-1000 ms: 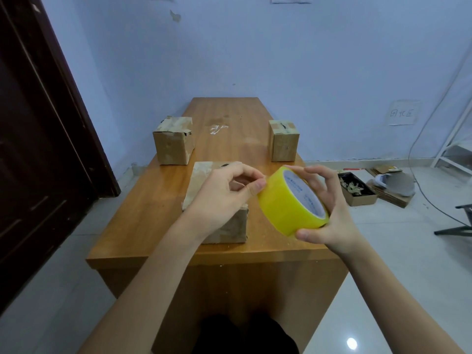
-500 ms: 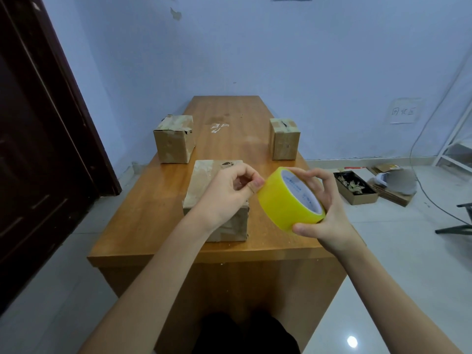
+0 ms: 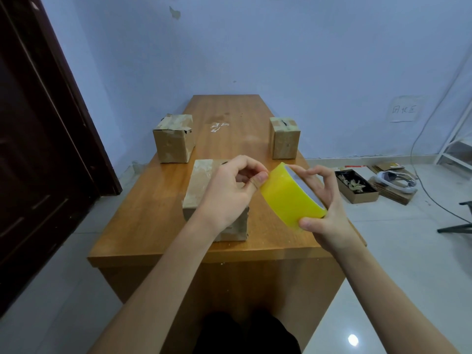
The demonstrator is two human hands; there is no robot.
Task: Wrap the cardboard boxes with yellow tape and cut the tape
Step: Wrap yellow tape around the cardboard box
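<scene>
While our right hand (image 3: 324,215) grips the yellow tape roll (image 3: 291,198) above the worktop (image 3: 158,208), our left hand (image 3: 229,190) fingers pinch at its edge. We judge it light, stiff; the nearest cardboard box (image 3: 201,180) crushable.

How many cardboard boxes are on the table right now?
3: near box partly behind the left hand; far-left box; far-right box. No others visible on the table.
</scene>
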